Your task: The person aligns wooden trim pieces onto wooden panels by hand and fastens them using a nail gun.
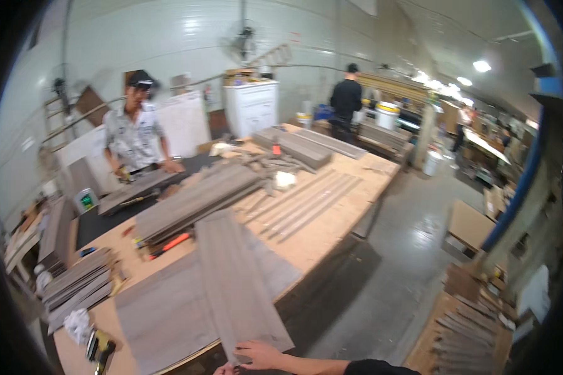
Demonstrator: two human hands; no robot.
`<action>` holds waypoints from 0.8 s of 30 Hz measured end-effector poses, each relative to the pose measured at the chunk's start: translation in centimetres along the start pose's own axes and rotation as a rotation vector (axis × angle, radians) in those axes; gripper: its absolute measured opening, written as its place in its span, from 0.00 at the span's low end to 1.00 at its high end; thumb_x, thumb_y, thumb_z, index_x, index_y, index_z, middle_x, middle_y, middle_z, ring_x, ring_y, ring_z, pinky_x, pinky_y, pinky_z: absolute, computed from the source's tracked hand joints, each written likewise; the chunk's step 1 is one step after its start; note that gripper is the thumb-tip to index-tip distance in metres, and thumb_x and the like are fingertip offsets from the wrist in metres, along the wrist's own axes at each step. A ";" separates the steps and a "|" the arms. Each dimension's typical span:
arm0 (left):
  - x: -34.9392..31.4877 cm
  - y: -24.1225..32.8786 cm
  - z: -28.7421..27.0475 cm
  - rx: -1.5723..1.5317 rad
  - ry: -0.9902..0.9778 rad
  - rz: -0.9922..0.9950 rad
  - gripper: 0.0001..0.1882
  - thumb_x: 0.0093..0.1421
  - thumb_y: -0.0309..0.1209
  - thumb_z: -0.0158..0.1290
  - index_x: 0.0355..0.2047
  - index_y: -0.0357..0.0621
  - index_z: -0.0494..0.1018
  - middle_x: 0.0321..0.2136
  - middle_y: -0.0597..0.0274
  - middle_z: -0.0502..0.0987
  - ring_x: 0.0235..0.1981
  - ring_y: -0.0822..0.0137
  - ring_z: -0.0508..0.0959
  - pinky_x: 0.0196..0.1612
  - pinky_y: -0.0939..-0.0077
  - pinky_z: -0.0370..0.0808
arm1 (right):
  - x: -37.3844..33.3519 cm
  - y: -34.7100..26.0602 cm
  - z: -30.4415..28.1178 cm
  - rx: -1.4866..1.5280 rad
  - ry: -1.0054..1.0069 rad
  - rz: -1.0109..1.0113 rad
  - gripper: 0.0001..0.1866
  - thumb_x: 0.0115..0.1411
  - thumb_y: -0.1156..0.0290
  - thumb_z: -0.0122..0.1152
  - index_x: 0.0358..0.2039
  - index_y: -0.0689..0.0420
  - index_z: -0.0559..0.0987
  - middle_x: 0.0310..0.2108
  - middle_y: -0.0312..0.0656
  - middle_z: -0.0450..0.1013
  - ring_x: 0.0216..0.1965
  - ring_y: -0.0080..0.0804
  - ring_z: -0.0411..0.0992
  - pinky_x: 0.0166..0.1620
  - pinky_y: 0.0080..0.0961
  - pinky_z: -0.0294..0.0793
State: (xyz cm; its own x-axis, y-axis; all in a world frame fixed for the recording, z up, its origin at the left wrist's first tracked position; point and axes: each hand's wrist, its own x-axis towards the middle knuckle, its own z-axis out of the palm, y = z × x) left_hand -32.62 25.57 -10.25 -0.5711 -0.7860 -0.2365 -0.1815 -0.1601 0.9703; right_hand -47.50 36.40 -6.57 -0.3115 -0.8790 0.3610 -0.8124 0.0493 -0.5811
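A long grey-brown wooden board (238,275) lies lengthwise in front of me, its near end reaching past the table's edge. My right hand (258,355) is at that near end, its fingers closed over the board's edge by the left corner. Close beside it, my left hand (225,370) shows only in part at the picture's lower rim, next to the same corner; its fingers are mostly cut off. Under the board lies a wide grey-brown panel (162,306) on the wooden worktable (122,334). The board's far end is beside a stack of similar boards (197,200).
A drill (100,347) and crumpled white material (77,325) lie near left. An orange-handled tool (171,245) is by the stack. Thin strips (316,209) and more boards (294,147) cover the far table. Across it stands a person (134,131); another (346,103) is farther back.
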 end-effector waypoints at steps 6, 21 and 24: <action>-2.3 5.2 2.3 0.020 0.071 0.144 0.07 0.56 0.22 0.48 0.29 0.32 0.75 0.21 0.68 0.74 0.24 0.76 0.71 0.28 0.80 0.70 | 0.2 0.1 -1.6 -0.025 0.009 -0.003 0.23 0.47 0.59 0.64 0.44 0.53 0.77 0.46 0.42 0.71 0.46 0.39 0.70 0.49 0.33 0.70; -2.1 2.3 2.9 -0.118 0.166 0.235 0.05 0.58 0.24 0.52 0.26 0.37 0.75 0.17 0.70 0.72 0.18 0.79 0.68 0.21 0.82 0.66 | 0.6 -2.6 -3.8 0.043 0.064 0.111 0.20 0.47 0.58 0.64 0.39 0.53 0.78 0.43 0.47 0.70 0.45 0.46 0.68 0.47 0.38 0.69; -2.1 2.7 2.9 -0.139 0.138 0.250 0.04 0.57 0.23 0.52 0.26 0.37 0.75 0.17 0.69 0.72 0.19 0.79 0.69 0.21 0.81 0.68 | 0.6 -2.3 -3.2 0.026 0.038 0.125 0.20 0.47 0.58 0.64 0.40 0.53 0.78 0.43 0.47 0.70 0.45 0.46 0.68 0.47 0.38 0.69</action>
State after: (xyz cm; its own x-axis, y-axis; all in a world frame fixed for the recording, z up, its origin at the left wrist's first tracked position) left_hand -34.24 28.54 -7.23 -0.4686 -0.8834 0.0104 0.0672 -0.0239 0.9975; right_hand -47.39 37.29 -2.66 -0.4281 -0.8482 0.3118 -0.7531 0.1441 -0.6419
